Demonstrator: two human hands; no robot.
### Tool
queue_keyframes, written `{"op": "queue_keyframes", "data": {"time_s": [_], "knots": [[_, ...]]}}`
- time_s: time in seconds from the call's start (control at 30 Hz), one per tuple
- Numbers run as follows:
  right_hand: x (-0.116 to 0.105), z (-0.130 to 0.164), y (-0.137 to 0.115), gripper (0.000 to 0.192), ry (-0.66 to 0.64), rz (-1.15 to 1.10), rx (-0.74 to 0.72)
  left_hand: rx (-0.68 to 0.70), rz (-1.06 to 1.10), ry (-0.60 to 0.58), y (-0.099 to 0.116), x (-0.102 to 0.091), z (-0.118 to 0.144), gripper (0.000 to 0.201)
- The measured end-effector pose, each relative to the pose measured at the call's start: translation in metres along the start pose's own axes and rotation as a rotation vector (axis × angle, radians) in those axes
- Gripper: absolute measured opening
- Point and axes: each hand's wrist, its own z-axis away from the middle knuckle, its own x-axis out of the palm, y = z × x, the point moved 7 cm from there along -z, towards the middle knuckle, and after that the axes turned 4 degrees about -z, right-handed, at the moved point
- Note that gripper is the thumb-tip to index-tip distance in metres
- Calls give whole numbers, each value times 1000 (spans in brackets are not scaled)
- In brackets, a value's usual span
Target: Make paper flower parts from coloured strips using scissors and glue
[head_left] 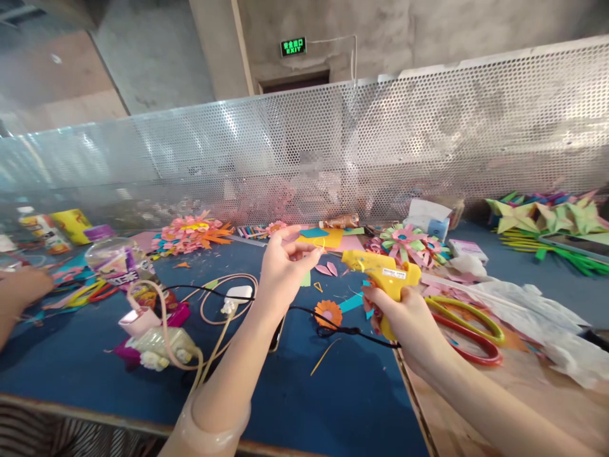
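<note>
Above the middle of the table (333, 393), my right hand (409, 324) grips the yellow glue gun (380, 274), fingers clamped round its handle, nozzle pointing left. Just beside the nozzle, my left hand (283, 266) pinches a small yellow paper piece (321, 243), fingertips together on it, held up off the table.

The nozzle and my left fingertips are very near each other. I judge the main risk to be a burn: if I squeeze too hard or tip the gun, hot glue could land on my fingers instead of the paper. The piece is tiny, so there is little margin.

The gun's black cord (333, 330) trails down across the blue surface, past an orange paper flower (328, 313). A tug on the gun could drag the cord through the flower and the loose scraps near it, or snag and jerk my aim.

Right of the gun lie scissors (469, 330) with red and yellow handles, close under my right wrist; lowering the hand carelessly could knock them. Farther off are more paper flowers (412, 244) and, left, a white charger (238, 295) with a looped cable. At the far left edge, another person's hand (21, 289) rests on the table, well apart.
</note>
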Motion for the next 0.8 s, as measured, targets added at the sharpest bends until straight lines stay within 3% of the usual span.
{"op": "queue_keyframes", "data": {"time_s": [0.8], "knots": [[-5, 0, 3, 19, 21, 19, -22, -6, -5, 34, 3, -3, -1, 52]]}}
